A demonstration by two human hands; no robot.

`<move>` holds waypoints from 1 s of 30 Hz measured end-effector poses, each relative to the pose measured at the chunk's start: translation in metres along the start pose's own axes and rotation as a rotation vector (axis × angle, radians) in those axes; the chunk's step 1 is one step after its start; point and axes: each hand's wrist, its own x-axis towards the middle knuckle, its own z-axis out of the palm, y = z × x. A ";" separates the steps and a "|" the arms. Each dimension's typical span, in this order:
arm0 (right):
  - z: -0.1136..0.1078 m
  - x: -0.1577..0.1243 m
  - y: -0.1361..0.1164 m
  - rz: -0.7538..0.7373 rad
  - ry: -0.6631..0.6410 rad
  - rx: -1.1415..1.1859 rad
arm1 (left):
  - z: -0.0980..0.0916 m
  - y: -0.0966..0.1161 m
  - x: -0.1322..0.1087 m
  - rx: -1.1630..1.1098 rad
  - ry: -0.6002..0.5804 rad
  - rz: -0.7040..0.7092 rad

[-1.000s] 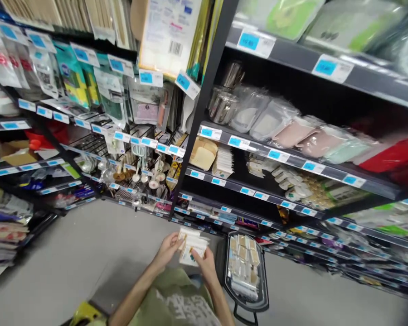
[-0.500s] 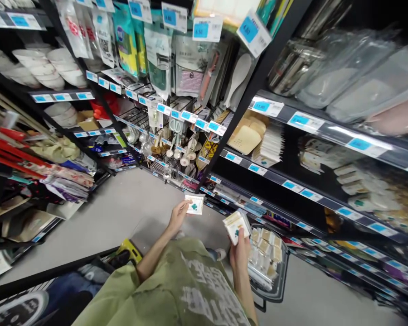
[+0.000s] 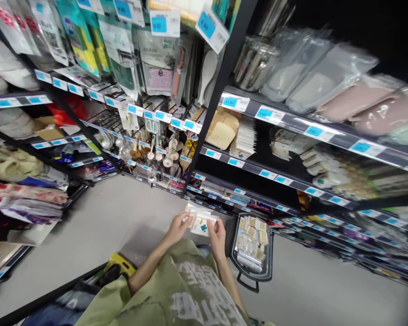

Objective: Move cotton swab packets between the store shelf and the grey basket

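Note:
My left hand point(image 3: 178, 225) is closed, fingertips pinching the left edge of a small stack of flat white packets point(image 3: 202, 227) with a green clover mark. From the other side, my right hand point(image 3: 218, 234) grips the same stack, thumb on its front. The packets from both hands overlap, so I cannot tell which belongs to which. Just to the right of my right hand stands a dark shopping basket point(image 3: 271, 271), holding several small wrapped packs point(image 3: 252, 235) in clear film, white and tan. A lower shelf carries a row of white packets point(image 3: 245, 138) standing on edge.
Black shelving point(image 3: 221, 68) runs along the front and right, with blue-and-white price labels. Hanging utensils point(image 3: 168, 149) fill the middle racks. Plastic-wrapped goods point(image 3: 323, 86) lie on the right shelf. Grey floor point(image 3: 136, 222) lies below. A dark rail and yellow item point(image 3: 120, 262) are at lower left.
My hands have come together; the right moved left, away from above the basket, and its packets now meet those in my left hand. The view has shifted to the right.

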 end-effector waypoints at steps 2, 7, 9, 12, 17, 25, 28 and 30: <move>-0.005 0.005 0.005 0.004 0.084 0.043 | -0.001 -0.009 0.001 -0.058 0.082 -0.057; -0.042 0.024 0.005 0.049 0.458 0.380 | -0.036 -0.030 0.004 -0.170 0.363 -0.141; -0.063 0.030 0.001 0.038 0.557 0.445 | -0.058 -0.033 0.003 -0.103 0.445 -0.130; -0.087 0.033 -0.006 0.002 0.598 0.460 | -0.080 -0.031 0.000 -0.010 0.506 -0.110; -0.071 0.024 -0.010 0.014 0.533 0.389 | -0.066 -0.023 -0.004 -0.010 0.463 -0.111; 0.008 -0.002 -0.016 -0.026 0.087 0.028 | 0.013 0.009 -0.006 -0.229 0.010 -0.109; 0.008 -0.001 -0.016 -0.125 0.121 -0.133 | 0.026 0.020 -0.007 -0.275 -0.076 -0.131; 0.005 0.001 -0.014 -0.155 0.149 -0.174 | 0.030 0.024 -0.006 -0.261 -0.129 -0.123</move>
